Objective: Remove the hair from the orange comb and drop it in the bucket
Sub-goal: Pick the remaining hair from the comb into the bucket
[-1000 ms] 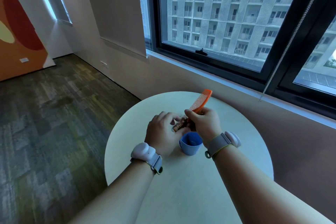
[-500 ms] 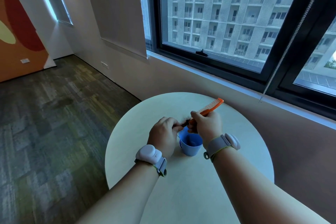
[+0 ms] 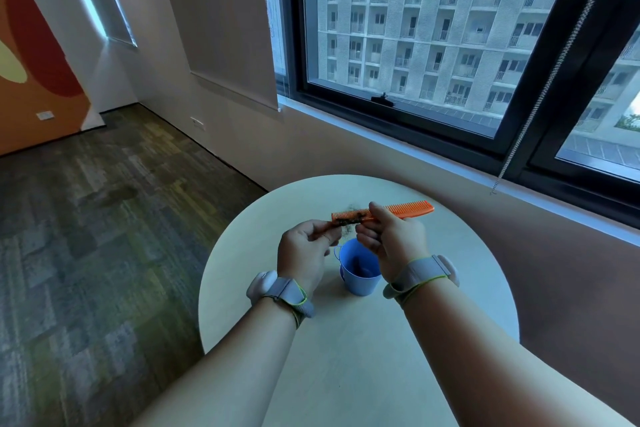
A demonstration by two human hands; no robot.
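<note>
Right hand [image 3: 393, 239] gripping orange comb [image 3: 408, 210] above blue bucket [image 3: 359, 269] mid-tabletop [image 3: 450, 340]; left hand [image 3: 304, 248] pinching hair [image 3: 346, 220] at comb's end.

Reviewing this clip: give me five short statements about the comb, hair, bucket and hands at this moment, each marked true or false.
1. The right hand holds the orange comb. True.
2. The comb lies flat on the table. False: it is held in the air above it.
3. The left hand pinches dark hair at the comb's teeth. True.
4. The bucket is red. False: it is blue.
5. The bucket is tipped over. False: it stands upright between the wrists.
</note>
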